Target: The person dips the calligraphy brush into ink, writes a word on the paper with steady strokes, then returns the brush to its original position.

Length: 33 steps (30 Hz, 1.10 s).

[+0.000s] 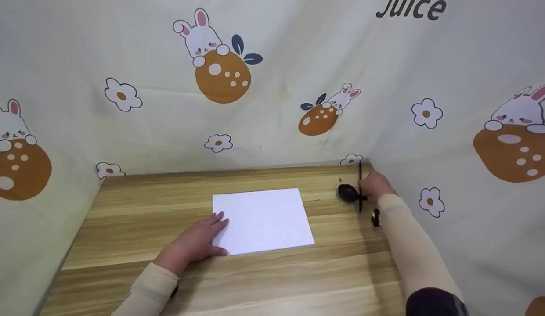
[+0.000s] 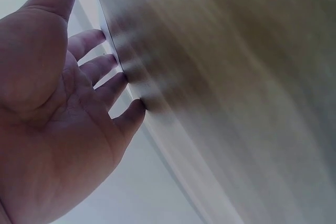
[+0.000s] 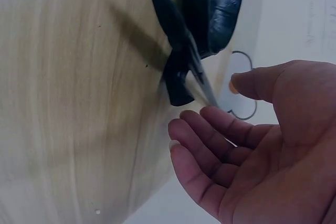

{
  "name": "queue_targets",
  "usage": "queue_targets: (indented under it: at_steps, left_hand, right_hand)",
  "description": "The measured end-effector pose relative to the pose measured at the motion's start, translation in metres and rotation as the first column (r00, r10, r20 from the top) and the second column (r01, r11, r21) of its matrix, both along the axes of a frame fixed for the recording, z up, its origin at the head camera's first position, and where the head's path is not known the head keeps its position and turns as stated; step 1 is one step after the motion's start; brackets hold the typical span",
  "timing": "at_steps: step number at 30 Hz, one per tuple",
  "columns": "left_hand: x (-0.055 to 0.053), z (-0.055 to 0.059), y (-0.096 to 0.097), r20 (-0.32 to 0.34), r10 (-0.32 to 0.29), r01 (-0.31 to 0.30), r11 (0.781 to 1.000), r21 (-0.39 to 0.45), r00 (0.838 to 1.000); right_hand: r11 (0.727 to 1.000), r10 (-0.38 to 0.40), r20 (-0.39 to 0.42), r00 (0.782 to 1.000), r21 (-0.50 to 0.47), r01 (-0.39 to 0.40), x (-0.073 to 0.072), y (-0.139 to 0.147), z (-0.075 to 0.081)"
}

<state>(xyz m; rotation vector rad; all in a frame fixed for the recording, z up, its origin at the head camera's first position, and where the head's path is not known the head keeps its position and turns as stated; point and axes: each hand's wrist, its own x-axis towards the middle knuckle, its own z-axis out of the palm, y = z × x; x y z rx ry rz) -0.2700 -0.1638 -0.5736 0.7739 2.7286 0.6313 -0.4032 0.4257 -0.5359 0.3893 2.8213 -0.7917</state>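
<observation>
Head and wrist views: left fingers (image 1: 218, 225) spread on one sheet (image 1: 265, 221), right fingers (image 3: 198, 141) parted beside one tool (image 3: 170, 17).

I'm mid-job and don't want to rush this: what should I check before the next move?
1. Left hand on the white sheet: ok, fingers at its left edge.
2. Sheet flat on the wooden table: ok.
3. Right hand at the dark stick: ok, fingertips close to one end.
4. Stick firmly gripped: cannot tell; the right wrist view is blurred.
5. Stick over the sheet: not ok, it is off to the right.
6. Stick free of the black rounded object: cannot tell.
</observation>
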Motion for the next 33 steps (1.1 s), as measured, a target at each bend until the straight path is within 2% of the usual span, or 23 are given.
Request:
queue_targets:
  at_steps: [6,17,26,33]
  left_hand:
    - [0.004,0.001,-0.002,0.002,0.012,-0.012,1.0,0.005,1.0]
    - [0.002,0.003,0.0,-0.016,-0.005,0.005,1.0,0.011,1.0]
    - [0.002,0.004,0.002,-0.017,-0.004,0.004,1.0,0.01,1.0]
    - [0.001,0.004,0.001,-0.027,-0.006,0.006,1.0,-0.01,1.0]
  right_hand:
    - [1.0,0.016,0.027,1.0,0.024,-0.017,-0.007,-0.004,-0.004]
    - [0.999,-0.026,0.055,0.998,0.046,0.023,-0.01,-0.006,-0.006]
    - [0.997,0.002,0.023,1.0,0.078,-0.004,-0.01,-0.003,-0.012]
    - [0.999,-0.031,-0.017,0.999,0.011,0.031,-0.005,0.004,-0.009]
